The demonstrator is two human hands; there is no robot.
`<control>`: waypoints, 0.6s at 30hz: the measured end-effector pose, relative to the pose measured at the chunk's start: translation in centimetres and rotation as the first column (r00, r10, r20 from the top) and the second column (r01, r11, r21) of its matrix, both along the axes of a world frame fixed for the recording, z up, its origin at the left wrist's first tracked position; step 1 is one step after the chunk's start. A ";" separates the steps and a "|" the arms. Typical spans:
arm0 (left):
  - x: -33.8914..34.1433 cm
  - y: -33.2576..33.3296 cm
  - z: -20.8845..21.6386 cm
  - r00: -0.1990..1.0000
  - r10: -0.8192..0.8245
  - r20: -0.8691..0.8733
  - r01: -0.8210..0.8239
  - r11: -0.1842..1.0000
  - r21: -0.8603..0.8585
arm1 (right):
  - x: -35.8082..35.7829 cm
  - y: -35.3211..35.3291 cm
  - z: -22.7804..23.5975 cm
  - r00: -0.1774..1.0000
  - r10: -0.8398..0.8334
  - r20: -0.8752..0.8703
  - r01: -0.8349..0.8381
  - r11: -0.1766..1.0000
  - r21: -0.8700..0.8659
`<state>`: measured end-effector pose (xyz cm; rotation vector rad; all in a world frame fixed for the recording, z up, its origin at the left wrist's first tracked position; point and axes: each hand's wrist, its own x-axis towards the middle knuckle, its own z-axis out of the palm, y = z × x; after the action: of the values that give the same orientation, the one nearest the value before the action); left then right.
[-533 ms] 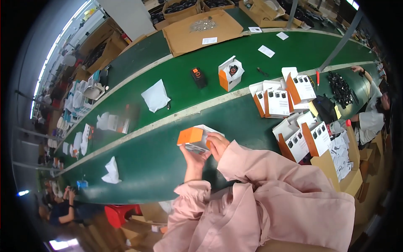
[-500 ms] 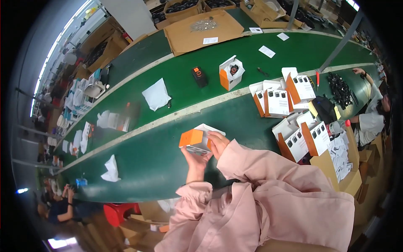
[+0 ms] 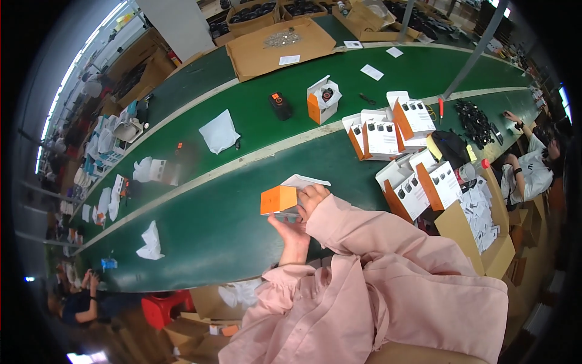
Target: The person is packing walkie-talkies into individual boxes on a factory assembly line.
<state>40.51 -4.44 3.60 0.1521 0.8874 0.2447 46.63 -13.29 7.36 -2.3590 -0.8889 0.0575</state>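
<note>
A small orange-and-white cardboard box (image 3: 279,199) is held above the near green bench, with a white flap raised on its right side. My left hand (image 3: 293,235) grips it from below, thumb along its lower edge. My right hand (image 3: 311,200) is bent over the box's right end by the flap, its fingertips partly hidden there. What the box contains is out of sight. Farther off on the green belt stands an open box (image 3: 322,104) with a black round-faced device in white wrapping. A black and orange device (image 3: 280,106) lies left of it.
Several open orange-and-white boxes (image 3: 381,141) stand at right, near a carton of white leaflets (image 3: 481,212). A bottle (image 3: 467,173) and black cables (image 3: 474,123) are beyond. White bags (image 3: 219,131) lie leftward. Another person (image 3: 527,167) sits far right; a red stool (image 3: 159,309) stands below.
The view has shifted, so the bench items appear farther left. The held box has turned slightly, and my right hand has closed in over its flap end. Both hands stay on it.
</note>
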 end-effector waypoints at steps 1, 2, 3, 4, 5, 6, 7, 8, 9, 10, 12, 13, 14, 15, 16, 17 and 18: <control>-0.2 -0.3 -0.2 0.999 -0.040 0.008 0.039 0.999 0.028 | -0.3 -0.1 -0.2 0.997 -0.009 0.078 0.013 0.999 -0.052; -0.2 -0.5 0.1 0.997 -0.079 0.016 0.078 0.995 0.057 | -0.5 -0.2 -0.3 0.988 -0.014 0.155 0.030 0.994 -0.102; -0.2 -0.9 0.4 0.997 -0.082 0.016 0.081 0.995 0.056 | -0.6 -0.4 -0.4 0.988 -0.016 0.155 0.032 0.994 -0.103; -0.2 -1.3 0.7 0.995 -0.100 -0.019 0.101 0.994 0.043 | -0.6 -0.7 -0.4 0.974 -0.002 0.229 0.028 0.993 -0.113; -0.2 -1.4 1.1 0.992 -0.118 -0.053 0.120 0.992 0.031 | -0.7 -0.9 -0.4 0.954 0.014 0.301 0.024 0.992 -0.122; -0.2 -1.5 1.0 0.991 -0.120 -0.053 0.122 0.992 0.031 | -0.7 -0.9 -0.4 0.954 0.011 0.301 0.026 0.992 -0.121; -0.3 -1.5 1.0 0.989 -0.142 -0.032 0.143 0.989 0.040 | -0.7 -1.0 -0.4 0.942 0.007 0.336 0.035 0.992 -0.118; -0.4 -1.4 1.0 0.987 -0.160 -0.009 0.160 0.986 0.051 | -0.8 -1.1 -0.2 0.928 0.005 0.374 0.040 0.993 -0.114; -0.5 -1.4 0.8 0.987 -0.159 -0.007 0.159 0.986 0.054 | -0.9 -1.0 -0.1 0.927 0.005 0.376 0.040 0.993 -0.111; -0.7 -1.3 0.5 0.988 -0.157 0.011 0.156 0.987 0.043 | -1.1 -0.9 -0.1 0.932 0.005 0.362 0.033 0.995 -0.099; -0.5 -1.7 0.8 0.986 -0.165 0.032 0.164 0.986 0.032 | -1.2 -1.2 -0.1 0.936 -0.003 0.351 0.036 0.996 -0.086; -0.4 -2.0 0.9 0.988 -0.154 0.017 0.154 0.988 0.013 | -1.2 -1.4 -0.1 0.931 -0.017 0.366 0.046 0.996 -0.071; -0.4 -2.3 1.2 0.989 -0.145 0.003 0.145 0.989 -0.005 | -1.2 -1.6 0.0 0.924 -0.031 0.381 0.056 0.997 -0.056; -0.3 -2.6 1.5 0.989 -0.151 0.006 0.151 0.989 -0.003 | -1.3 -1.9 0.1 0.922 -0.037 0.384 0.063 0.997 -0.053; -0.3 -2.8 1.8 0.990 -0.141 -0.015 0.141 0.990 -0.010 | -1.3 -2.1 0.2 0.920 -0.042 0.389 0.065 0.997 -0.047; -0.3 -3.2 2.4 0.991 -0.132 -0.037 0.132 0.991 -0.018 | -1.3 -2.5 0.3 0.919 -0.047 0.393 0.069 0.997 -0.042; -0.2 -3.6 3.0 0.990 -0.139 -0.035 0.138 0.990 -0.018 | -1.3 -2.8 0.2 0.917 -0.053 0.395 0.076 0.996 -0.041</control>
<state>40.28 -8.07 6.61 0.2038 0.9101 0.1060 45.29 -16.08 7.57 -2.4943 -1.0018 -0.4406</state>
